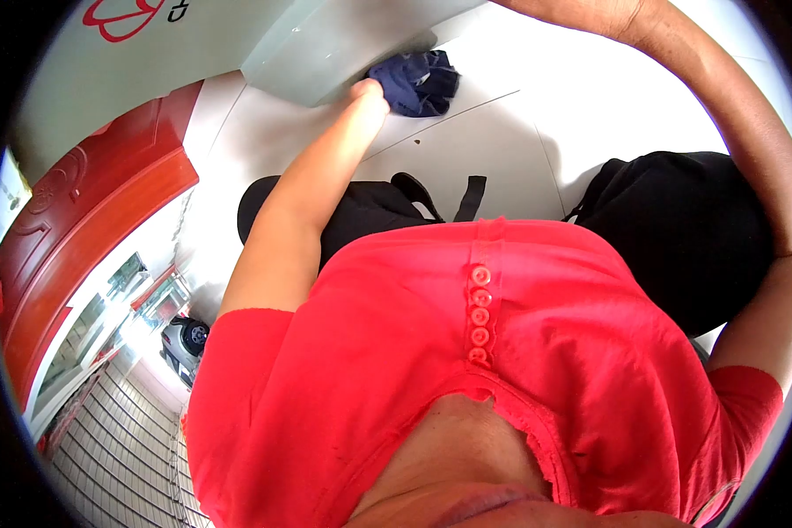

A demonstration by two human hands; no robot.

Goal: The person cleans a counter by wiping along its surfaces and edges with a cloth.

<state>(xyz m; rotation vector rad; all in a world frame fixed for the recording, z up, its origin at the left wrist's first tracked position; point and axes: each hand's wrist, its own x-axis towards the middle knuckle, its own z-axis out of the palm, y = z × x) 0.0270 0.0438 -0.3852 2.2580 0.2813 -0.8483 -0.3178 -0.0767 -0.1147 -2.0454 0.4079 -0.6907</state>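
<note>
My left hand [368, 89] is at a crumpled dark blue cloth [424, 86], with its fingers mostly hidden in the folds; it looks closed on it. The cloth is bunched low against the base of a pale grey-green panel [295, 48], by the white tiled floor [502, 132]. Across from it, my right arm curves up along the right side of the view. Only the back part of my right hand [581, 12] shows at the top edge; its fingers are cut off by the frame.
My knees in black trousers [678, 233] are bent on both sides. A black strap [471, 199] hangs between them. One small dark speck [417, 142] lies on the tiles. To the left stands a red carved wooden door [88, 202], with a vehicle [185, 348] beyond it.
</note>
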